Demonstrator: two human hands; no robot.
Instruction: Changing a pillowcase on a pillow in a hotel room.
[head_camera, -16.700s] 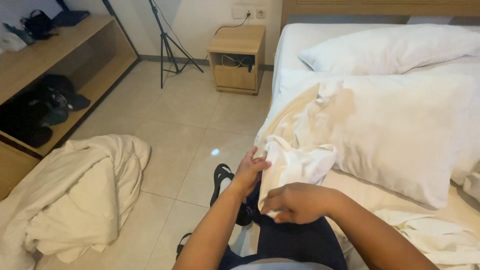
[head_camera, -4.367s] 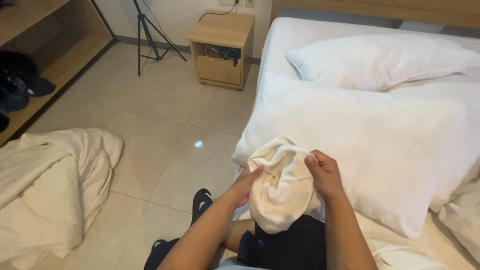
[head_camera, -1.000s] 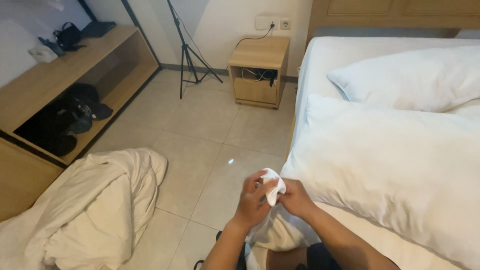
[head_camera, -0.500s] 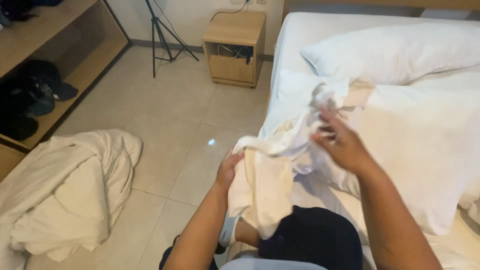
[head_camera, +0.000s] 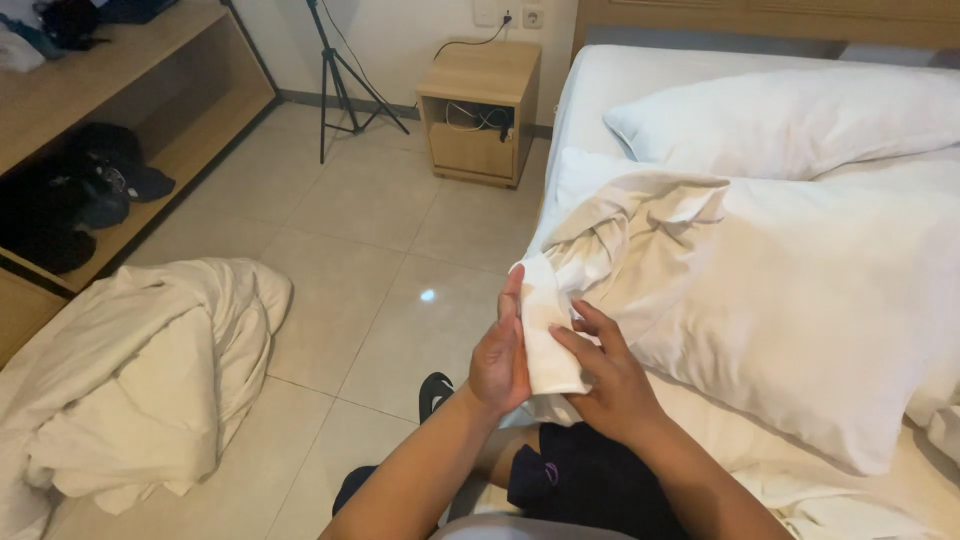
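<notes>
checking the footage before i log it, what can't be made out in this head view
- Left hand: palm and fingertips hidden behind the white cloth.
- Cloth's far end: lost in the bunched folds on the pillow.
- Crumpled bedding on the floor: cut off by the left and bottom edges.
- Dark items on the shelf: too shadowed to identify.

cream-white pillowcase (head_camera: 600, 250), white pillows (head_camera: 800, 290), off-white duvet (head_camera: 130, 370) on beige tiles (head_camera: 360, 230), light wood nightstand (head_camera: 480, 95), black shorts (head_camera: 590, 490)

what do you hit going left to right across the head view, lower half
crumpled bedding on the floor → left hand → white cloth held between both hands → right hand → big white pillow
</notes>
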